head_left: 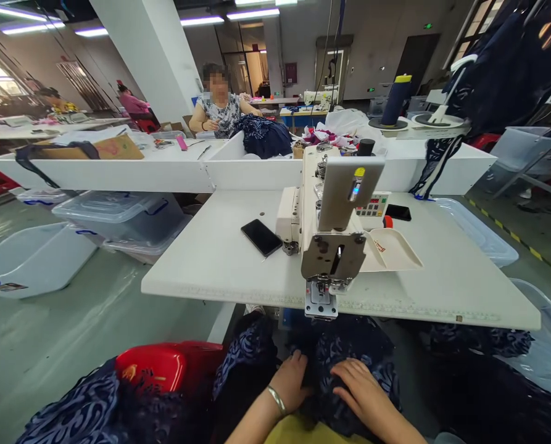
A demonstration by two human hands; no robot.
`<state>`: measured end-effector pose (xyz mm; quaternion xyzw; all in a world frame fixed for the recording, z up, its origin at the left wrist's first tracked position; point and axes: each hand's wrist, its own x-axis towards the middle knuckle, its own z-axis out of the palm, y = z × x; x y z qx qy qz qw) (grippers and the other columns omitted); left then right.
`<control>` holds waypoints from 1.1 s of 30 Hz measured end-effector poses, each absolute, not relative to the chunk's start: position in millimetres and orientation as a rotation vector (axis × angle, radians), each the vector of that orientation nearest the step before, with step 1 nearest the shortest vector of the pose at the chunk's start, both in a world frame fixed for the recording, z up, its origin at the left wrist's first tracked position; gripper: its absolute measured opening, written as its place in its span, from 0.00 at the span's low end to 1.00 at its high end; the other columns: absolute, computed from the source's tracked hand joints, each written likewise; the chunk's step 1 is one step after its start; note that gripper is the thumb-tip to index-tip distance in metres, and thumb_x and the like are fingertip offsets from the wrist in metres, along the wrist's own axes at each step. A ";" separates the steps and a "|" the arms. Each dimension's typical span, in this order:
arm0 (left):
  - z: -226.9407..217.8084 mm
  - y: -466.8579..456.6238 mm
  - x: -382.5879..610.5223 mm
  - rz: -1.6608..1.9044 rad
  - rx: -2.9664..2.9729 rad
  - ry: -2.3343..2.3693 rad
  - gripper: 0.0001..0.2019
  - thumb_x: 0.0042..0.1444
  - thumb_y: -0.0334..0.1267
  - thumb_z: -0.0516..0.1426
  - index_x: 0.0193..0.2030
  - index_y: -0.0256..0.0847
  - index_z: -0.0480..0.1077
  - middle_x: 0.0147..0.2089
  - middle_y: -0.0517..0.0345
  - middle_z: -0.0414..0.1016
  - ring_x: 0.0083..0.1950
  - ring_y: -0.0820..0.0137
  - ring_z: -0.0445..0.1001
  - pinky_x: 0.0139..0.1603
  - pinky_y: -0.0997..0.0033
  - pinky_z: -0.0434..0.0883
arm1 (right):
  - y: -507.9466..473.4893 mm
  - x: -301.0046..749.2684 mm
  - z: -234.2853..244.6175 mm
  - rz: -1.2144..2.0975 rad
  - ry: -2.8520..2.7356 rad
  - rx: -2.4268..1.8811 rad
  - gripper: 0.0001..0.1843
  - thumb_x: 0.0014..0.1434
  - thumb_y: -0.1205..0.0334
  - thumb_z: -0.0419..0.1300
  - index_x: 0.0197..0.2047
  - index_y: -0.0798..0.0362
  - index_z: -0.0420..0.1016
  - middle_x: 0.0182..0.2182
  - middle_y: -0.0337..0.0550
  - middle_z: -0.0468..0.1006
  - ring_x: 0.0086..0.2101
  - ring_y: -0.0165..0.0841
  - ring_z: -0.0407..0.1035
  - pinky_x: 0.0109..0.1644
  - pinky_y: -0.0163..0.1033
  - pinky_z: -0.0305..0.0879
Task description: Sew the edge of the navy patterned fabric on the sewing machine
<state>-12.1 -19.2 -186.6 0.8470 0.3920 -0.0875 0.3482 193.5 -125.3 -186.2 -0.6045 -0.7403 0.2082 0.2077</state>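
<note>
Spilling beside and over a red stool (171, 361), well left of both hands, a heap of printed fabric (81, 407) lay low, and a patterned fold (245, 351) hung nearer, just left of the left hand. The white table (210, 259) spread ahead of the grip, with a black phone (261, 237) on it, forward and slightly left of that same hand. The left hand (290, 379), a bangle (276, 401) at its wrist, reached forward over dark material; whether it pinched any could not be told. Ahead of the gap between the hands stood the sewing machine (335, 246), its needle plate (321, 308) at the table's near edge, apart from both. The navy patterned cloth (349, 339) lay below that edge, under and just ahead of the right hand (361, 388), whose thumb stood away from its extended fingers, so it seemed laid loosely on the cloth rather than clenched. Handling it well probably called for light, even pressure from both palms, feeling for an edge, and keeping loose folds clear of the tabletop's rim; dark on dark, the print was likely the best guide. Forward and right of the right hand sat a cream tray (405, 256); farther right, more dark fabric (483, 388).
</note>
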 end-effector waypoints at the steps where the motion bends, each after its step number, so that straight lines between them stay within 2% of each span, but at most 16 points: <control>1: -187.3 -24.4 -6.9 -0.217 2.188 1.020 0.13 0.51 0.39 0.61 0.43 0.36 0.72 0.49 0.45 0.72 0.51 0.56 0.70 0.54 0.58 0.66 | -128.1 193.5 -186.2 0.596 -2.094 -1.684 0.15 0.60 0.66 0.60 0.50 0.47 0.70 0.46 0.43 0.78 0.47 0.39 0.71 0.58 0.53 0.65; 3: -182.0 -28.9 -2.3 -0.179 2.169 0.979 0.06 0.54 0.38 0.59 0.32 0.37 0.72 0.40 0.49 0.74 0.45 0.58 0.72 0.49 0.60 0.68 | -132.4 194.3 -185.2 0.650 -2.121 -1.728 0.16 0.61 0.63 0.59 0.53 0.47 0.70 0.49 0.45 0.77 0.50 0.41 0.70 0.61 0.54 0.62; 6: -154.6 -25.5 -2.9 -0.044 2.147 0.862 0.14 0.60 0.39 0.55 0.24 0.39 0.66 0.30 0.57 0.70 0.36 0.67 0.70 0.42 0.69 0.67 | -133.9 195.4 -176.0 0.786 -2.041 -1.811 0.24 0.62 0.48 0.55 0.58 0.48 0.68 0.56 0.49 0.73 0.57 0.46 0.64 0.62 0.55 0.60; 12: -61.5 -21.7 2.6 0.259 2.068 0.654 0.17 0.66 0.41 0.48 0.26 0.39 0.63 0.36 0.57 0.69 0.39 0.72 0.67 0.41 0.76 0.64 | -130.5 198.2 -125.8 1.097 -1.783 -1.649 0.41 0.57 0.33 0.48 0.66 0.51 0.58 0.63 0.55 0.62 0.63 0.51 0.53 0.65 0.57 0.52; 14: -38.5 -23.7 5.3 0.299 1.965 0.567 0.15 0.65 0.42 0.48 0.29 0.38 0.65 0.35 0.58 0.68 0.37 0.72 0.66 0.39 0.77 0.64 | -125.0 202.6 -110.9 1.172 -1.696 -1.568 0.40 0.60 0.34 0.42 0.67 0.50 0.56 0.64 0.53 0.61 0.62 0.48 0.55 0.65 0.54 0.54; 16: -29.2 -23.4 5.1 0.272 1.869 0.580 0.14 0.64 0.44 0.49 0.32 0.38 0.65 0.33 0.61 0.67 0.35 0.73 0.65 0.37 0.77 0.63 | -114.1 206.5 -107.1 1.177 -1.703 -1.557 0.35 0.65 0.40 0.35 0.66 0.49 0.57 0.63 0.50 0.63 0.62 0.41 0.57 0.65 0.49 0.54; 18: -36.1 -19.1 0.9 0.206 1.831 0.686 0.16 0.63 0.48 0.49 0.31 0.38 0.65 0.30 0.64 0.64 0.32 0.74 0.62 0.34 0.77 0.62 | -100.0 207.4 -118.4 1.102 -1.837 -1.753 0.29 0.68 0.49 0.35 0.66 0.49 0.57 0.63 0.48 0.64 0.61 0.36 0.58 0.64 0.45 0.55; 19: -45.4 -15.8 -2.5 0.174 1.829 0.744 0.18 0.63 0.50 0.48 0.30 0.38 0.64 0.28 0.64 0.62 0.31 0.74 0.61 0.32 0.77 0.61 | -93.4 206.5 -129.4 1.003 -1.962 -1.958 0.26 0.68 0.51 0.41 0.66 0.47 0.57 0.64 0.47 0.62 0.62 0.35 0.56 0.64 0.44 0.55; 21: -73.3 -8.9 -10.8 0.117 1.843 0.838 0.21 0.63 0.52 0.48 0.26 0.38 0.63 0.26 0.64 0.60 0.30 0.74 0.61 0.31 0.76 0.60 | -84.6 202.6 -156.6 0.967 -2.029 -2.219 0.37 0.51 0.62 0.65 0.64 0.48 0.60 0.65 0.55 0.59 0.63 0.49 0.54 0.60 0.56 0.59; 22: -90.3 -6.1 -15.2 0.090 1.852 0.880 0.21 0.63 0.51 0.48 0.25 0.38 0.64 0.27 0.63 0.61 0.31 0.72 0.63 0.33 0.74 0.61 | -82.8 200.2 -170.1 0.933 -2.045 -2.310 0.43 0.44 0.70 0.68 0.63 0.47 0.61 0.65 0.58 0.57 0.63 0.53 0.51 0.59 0.60 0.58; 23: -108.2 -4.3 -19.3 0.064 1.863 0.936 0.20 0.62 0.49 0.50 0.25 0.38 0.64 0.28 0.61 0.64 0.34 0.70 0.65 0.36 0.72 0.63 | -82.5 198.0 -181.8 0.913 -2.038 -2.365 0.47 0.40 0.77 0.67 0.63 0.47 0.61 0.65 0.60 0.56 0.63 0.57 0.50 0.57 0.64 0.57; 25: -142.9 -3.7 -25.8 0.015 1.881 1.062 0.16 0.62 0.45 0.53 0.26 0.38 0.66 0.36 0.56 0.69 0.42 0.65 0.68 0.46 0.66 0.64 | -84.8 195.7 -196.1 0.843 -2.036 -2.432 0.49 0.40 0.82 0.61 0.64 0.46 0.59 0.65 0.60 0.58 0.63 0.56 0.52 0.56 0.64 0.58; 27: -171.5 -6.6 -28.7 -0.051 1.879 1.117 0.12 0.61 0.42 0.55 0.31 0.37 0.69 0.42 0.53 0.71 0.47 0.64 0.69 0.51 0.60 0.65 | -88.6 198.8 -198.1 0.818 -2.037 -2.440 0.47 0.42 0.81 0.58 0.66 0.47 0.56 0.62 0.61 0.63 0.59 0.54 0.60 0.55 0.59 0.62; 29: -190.9 -11.7 -27.2 -0.115 1.866 1.091 0.11 0.62 0.44 0.56 0.39 0.36 0.70 0.44 0.54 0.72 0.46 0.64 0.71 0.49 0.58 0.69 | -93.9 209.2 -192.4 0.836 -2.059 -2.386 0.45 0.43 0.79 0.57 0.66 0.51 0.56 0.59 0.62 0.68 0.55 0.51 0.66 0.53 0.52 0.65; 31: -201.0 -18.2 -21.9 -0.139 1.865 1.038 0.14 0.62 0.46 0.55 0.44 0.35 0.70 0.44 0.55 0.73 0.45 0.64 0.73 0.47 0.57 0.71 | -102.8 227.2 -186.9 0.861 -2.072 -2.311 0.43 0.45 0.76 0.56 0.66 0.53 0.55 0.58 0.59 0.69 0.54 0.46 0.68 0.54 0.47 0.66; 33: -203.5 -25.9 -14.3 -0.123 1.884 0.988 0.14 0.63 0.46 0.54 0.44 0.37 0.71 0.46 0.54 0.72 0.48 0.63 0.72 0.52 0.56 0.69 | -117.2 251.0 -188.6 0.890 -2.059 -2.270 0.42 0.46 0.73 0.53 0.66 0.52 0.55 0.59 0.53 0.70 0.54 0.42 0.68 0.53 0.43 0.67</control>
